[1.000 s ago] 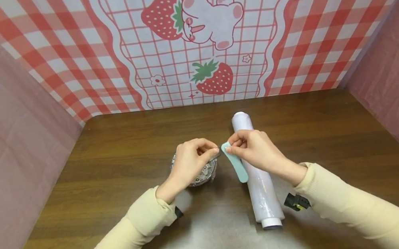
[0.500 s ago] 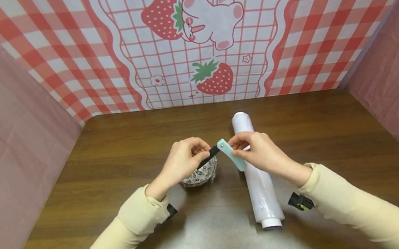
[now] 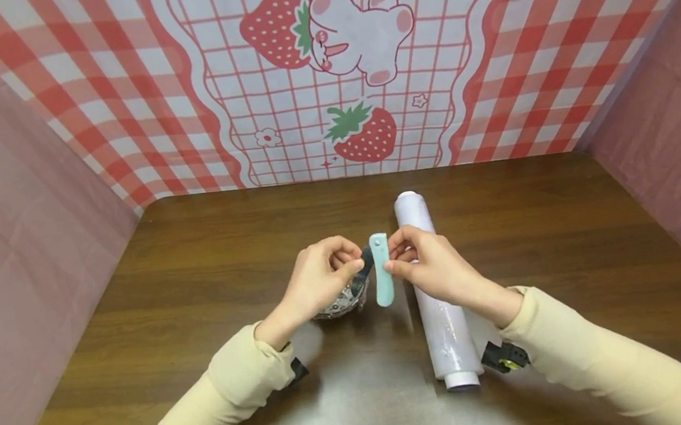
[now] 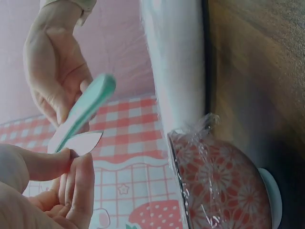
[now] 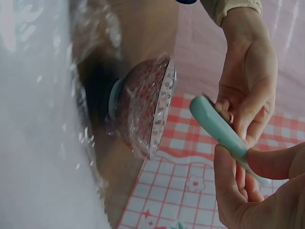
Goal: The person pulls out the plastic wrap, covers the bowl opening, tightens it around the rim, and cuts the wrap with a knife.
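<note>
A small folding knife with a mint-green handle [image 3: 383,283] and a dark-looking blade [image 3: 361,277] is held up between both hands in the head view. My left hand [image 3: 318,276] pinches the blade, which appears pale and pointed in the left wrist view. My right hand [image 3: 437,261] pinches the handle near its pivot end. Blade and handle stand at a narrow angle, the knife partly folded. Just below my left hand is a patterned bowl [image 5: 143,102] with clear plastic wrap over it, partly hidden in the head view. Under my right hand lies a roll of plastic wrap [image 3: 444,329].
The dark brown wooden table [image 3: 209,252] carries the bowl and the roll. Behind it hangs a red-and-white checked cloth [image 3: 357,67] with strawberries, and pink cloth [image 3: 25,202] stands at both sides.
The handle has swung from slanting to nearly upright in the head view. The angle between blade and handle has narrowed since half a second ago, both hands keeping their pinch.
</note>
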Tool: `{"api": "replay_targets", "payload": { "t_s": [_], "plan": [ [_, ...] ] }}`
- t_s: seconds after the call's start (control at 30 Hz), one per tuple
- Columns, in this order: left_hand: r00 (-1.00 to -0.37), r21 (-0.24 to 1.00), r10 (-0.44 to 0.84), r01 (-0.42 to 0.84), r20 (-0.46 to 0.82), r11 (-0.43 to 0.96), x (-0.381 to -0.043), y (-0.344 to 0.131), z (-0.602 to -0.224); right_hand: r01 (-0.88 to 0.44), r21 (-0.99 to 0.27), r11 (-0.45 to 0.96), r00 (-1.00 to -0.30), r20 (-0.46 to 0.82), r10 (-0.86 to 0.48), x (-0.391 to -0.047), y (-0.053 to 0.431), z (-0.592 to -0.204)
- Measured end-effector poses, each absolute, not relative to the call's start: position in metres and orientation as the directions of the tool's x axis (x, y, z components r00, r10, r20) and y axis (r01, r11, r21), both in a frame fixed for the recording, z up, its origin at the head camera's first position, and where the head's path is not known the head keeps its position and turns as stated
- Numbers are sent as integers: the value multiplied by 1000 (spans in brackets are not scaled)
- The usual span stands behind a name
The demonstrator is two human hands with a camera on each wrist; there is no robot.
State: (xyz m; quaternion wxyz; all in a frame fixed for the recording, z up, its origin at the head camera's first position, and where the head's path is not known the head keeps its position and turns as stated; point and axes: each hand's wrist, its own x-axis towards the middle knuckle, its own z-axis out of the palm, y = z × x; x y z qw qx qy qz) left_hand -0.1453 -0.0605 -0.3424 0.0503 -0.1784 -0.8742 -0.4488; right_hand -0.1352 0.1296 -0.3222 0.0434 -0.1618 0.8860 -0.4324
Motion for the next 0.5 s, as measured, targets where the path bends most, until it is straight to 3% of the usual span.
{"api": "replay_targets", "payload": {
  "t_s": [0.33, 0.5],
  "plan": [
    [-944, 856, 258, 300, 204, 421, -143, -54, -345, -269, -806, 527, -946, 119, -302, -135, 121, -326],
    [-931, 826, 262, 351, 255, 441, -140, -51, -348, -250, -809, 532, -954, 112, -278, -135, 121, -328]
  ]
}}
